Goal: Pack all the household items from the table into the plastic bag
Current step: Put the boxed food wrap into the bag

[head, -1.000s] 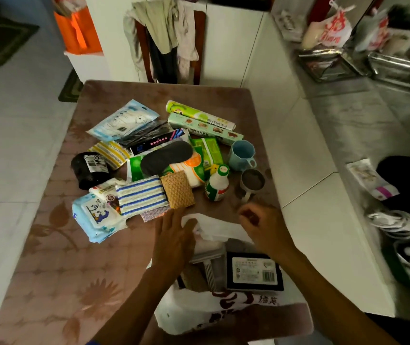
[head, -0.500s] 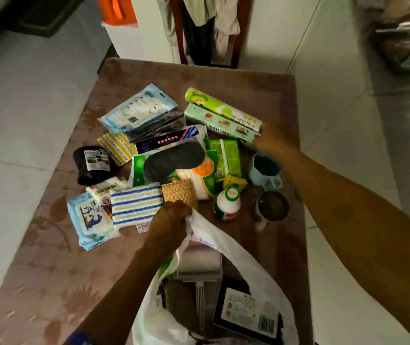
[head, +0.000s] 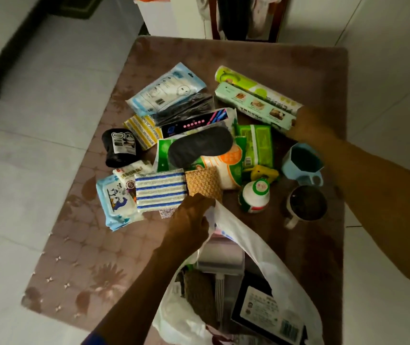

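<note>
My left hand (head: 191,221) grips the rim of the white plastic bag (head: 256,255) at the near table edge and holds it open; a black box, a grey holder and a brown pad lie inside. My right hand (head: 309,127) reaches across to the far right and closes on the end of the pale green cling-film box (head: 253,104), which lies beside a green roll (head: 246,82). A pile of household items fills the table middle: black eye mask (head: 200,146), blue-striped cloth (head: 160,189), white bottle (head: 255,195), blue cup (head: 302,161), grey mug (head: 307,201).
The brown patterned table (head: 79,257) has bare surface at its near left. Wet wipes (head: 114,204), a black roll (head: 119,148) and a mask packet (head: 166,89) lie on the left of the pile. A chair with clothes (head: 243,18) stands behind the table.
My right hand has gone from the bag's rim out to the far right and onto the cling-film box. My left hand has lifted the bag's rim, opening the bag wider.
</note>
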